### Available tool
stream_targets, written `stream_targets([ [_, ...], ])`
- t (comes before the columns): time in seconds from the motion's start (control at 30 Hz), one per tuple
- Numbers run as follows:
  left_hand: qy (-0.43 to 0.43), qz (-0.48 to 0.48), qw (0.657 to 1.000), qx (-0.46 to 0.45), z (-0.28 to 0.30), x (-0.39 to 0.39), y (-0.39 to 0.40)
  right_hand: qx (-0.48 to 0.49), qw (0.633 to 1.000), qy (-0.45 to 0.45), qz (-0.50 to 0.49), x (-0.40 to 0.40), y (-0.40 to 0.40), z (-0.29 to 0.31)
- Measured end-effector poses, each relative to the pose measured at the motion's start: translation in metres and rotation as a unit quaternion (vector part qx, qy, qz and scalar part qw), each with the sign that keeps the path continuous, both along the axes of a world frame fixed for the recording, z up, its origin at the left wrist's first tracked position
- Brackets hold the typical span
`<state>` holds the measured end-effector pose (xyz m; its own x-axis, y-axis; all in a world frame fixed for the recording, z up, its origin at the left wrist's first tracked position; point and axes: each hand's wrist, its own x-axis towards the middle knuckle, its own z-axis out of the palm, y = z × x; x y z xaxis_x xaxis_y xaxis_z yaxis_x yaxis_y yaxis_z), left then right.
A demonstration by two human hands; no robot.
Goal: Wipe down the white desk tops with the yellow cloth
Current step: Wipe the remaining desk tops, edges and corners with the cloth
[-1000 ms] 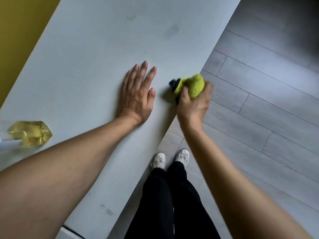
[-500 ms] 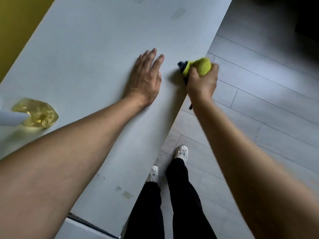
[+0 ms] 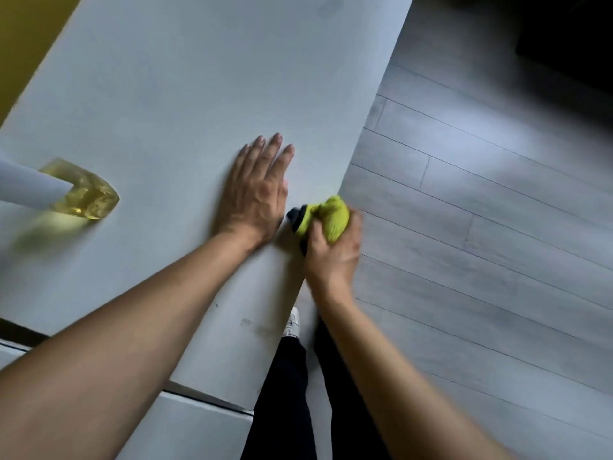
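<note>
The white desk top (image 3: pixel 185 94) runs diagonally through the head view. My left hand (image 3: pixel 257 190) lies flat on it, fingers straight, close to the desk's right edge. My right hand (image 3: pixel 333 252) grips the bunched yellow cloth (image 3: pixel 331 215), which has a dark part at its left, and holds it against that right edge just beside my left wrist. A few faint smudges (image 3: pixel 255 327) show on the desk near its front edge.
A spray bottle with yellow liquid (image 3: pixel 81 192) stands on the desk at the left. A second white desk top (image 3: pixel 185 429) joins at the bottom. Grey plank floor (image 3: pixel 481 227) lies to the right. My legs and a white shoe (image 3: pixel 293 322) are below. A yellow wall (image 3: pixel 23 31) stands at top left.
My right hand has slid the cloth back along the desk's right edge toward me, from beside the left fingertips to beside the left wrist. The left hand stays flat.
</note>
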<state>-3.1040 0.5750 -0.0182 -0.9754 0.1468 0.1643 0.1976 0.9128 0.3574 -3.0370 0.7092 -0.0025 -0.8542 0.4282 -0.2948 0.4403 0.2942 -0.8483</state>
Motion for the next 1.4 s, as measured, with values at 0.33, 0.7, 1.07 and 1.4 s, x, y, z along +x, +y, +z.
stream_targets([
  [0.33,-0.011,-0.002,1.000,0.013,-0.006,0.003,-0.003,0.016,0.999,-0.014,-0.040,-0.069,0.011,-0.006],
  [0.7,-0.058,0.036,0.996,-0.059,0.004,0.150,-0.079,0.013,0.997,0.009,-0.069,-0.055,0.000,-0.003],
  [1.07,-0.096,0.069,0.987,-0.105,0.000,0.156,-0.083,-0.039,0.989,-0.020,-0.142,0.024,-0.029,-0.003],
  [1.4,-0.106,0.065,0.986,-0.107,-0.007,0.124,-0.086,-0.060,0.988,0.017,-0.142,-0.007,-0.029,-0.010],
])
